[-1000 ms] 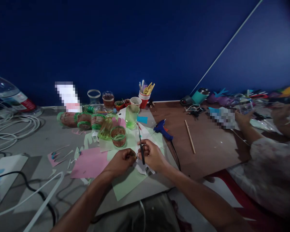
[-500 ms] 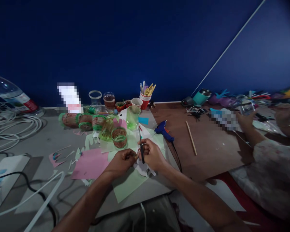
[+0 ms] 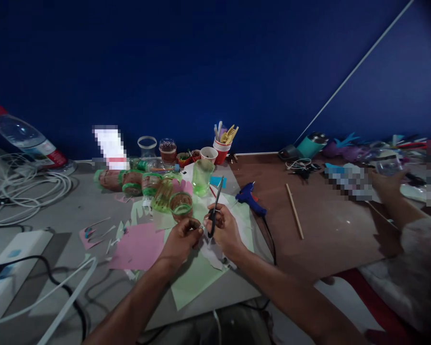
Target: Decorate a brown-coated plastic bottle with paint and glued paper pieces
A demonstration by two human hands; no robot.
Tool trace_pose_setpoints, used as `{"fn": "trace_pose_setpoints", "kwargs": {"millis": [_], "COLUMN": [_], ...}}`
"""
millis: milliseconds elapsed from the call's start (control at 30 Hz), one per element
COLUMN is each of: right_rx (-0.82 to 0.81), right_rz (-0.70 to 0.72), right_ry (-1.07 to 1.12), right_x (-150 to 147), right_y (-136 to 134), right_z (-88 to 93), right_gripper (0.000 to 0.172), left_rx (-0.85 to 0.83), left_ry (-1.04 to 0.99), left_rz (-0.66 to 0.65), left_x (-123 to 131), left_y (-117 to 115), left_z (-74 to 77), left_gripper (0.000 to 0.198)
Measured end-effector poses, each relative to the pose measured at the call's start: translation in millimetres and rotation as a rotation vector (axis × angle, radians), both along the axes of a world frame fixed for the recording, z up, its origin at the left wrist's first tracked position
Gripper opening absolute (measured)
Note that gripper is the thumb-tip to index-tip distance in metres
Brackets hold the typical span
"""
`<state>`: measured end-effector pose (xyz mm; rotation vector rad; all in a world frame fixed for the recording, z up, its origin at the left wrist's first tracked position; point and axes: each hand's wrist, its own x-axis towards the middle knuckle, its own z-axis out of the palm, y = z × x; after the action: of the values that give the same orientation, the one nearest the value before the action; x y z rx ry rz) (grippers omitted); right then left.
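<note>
My right hand (image 3: 227, 234) is closed around black-handled scissors (image 3: 218, 194), whose blades point up and away. Close beside it, my left hand (image 3: 184, 239) is closed in a pinch; a small pale bit shows at its fingertips, too small to name. Under both hands lie white paper scraps (image 3: 212, 256) and a light green sheet (image 3: 190, 285). A pink sheet (image 3: 138, 247) lies left of my left hand. Just beyond that hand stands a clear cup with brown and green bands (image 3: 181, 206), and behind it a green-tinted plastic cup (image 3: 203, 177).
A blue glue gun (image 3: 250, 199) and a wooden stick (image 3: 295, 211) lie to the right. Wrapped bottle pieces (image 3: 109, 179) and a red cup of cutlery (image 3: 221, 152) stand behind. White cables (image 3: 39, 191) and a power strip (image 3: 10, 268) are left; another person's hand (image 3: 390, 187) is far right.
The scissors' blades have tilted to the right in my right hand. The view has shifted slightly, moving the table's things to the right. The other person's arm has moved further right.
</note>
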<state>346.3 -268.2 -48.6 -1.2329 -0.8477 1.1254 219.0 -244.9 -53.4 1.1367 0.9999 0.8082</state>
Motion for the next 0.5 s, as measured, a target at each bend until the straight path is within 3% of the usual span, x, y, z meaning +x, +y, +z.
{"fn": "trace_pose_setpoints", "kwargs": {"millis": [167, 500], "right_rx": [0.008, 0.012], "right_rz": [0.039, 0.101], "right_ry": [-0.053, -0.053], "right_x": [3.3, 7.4], "right_y": [0.3, -4.0], "right_z": [-6.1, 2.7], "right_gripper": [0.044, 0.046], "left_rx": [0.002, -0.035], "left_ry": [0.003, -0.023], "left_rz": [0.063, 0.102], "left_x": [0.0, -0.9], "left_y": [-0.5, -0.1], "left_z": [1.1, 8.1], "left_gripper": [0.021, 0.026]}}
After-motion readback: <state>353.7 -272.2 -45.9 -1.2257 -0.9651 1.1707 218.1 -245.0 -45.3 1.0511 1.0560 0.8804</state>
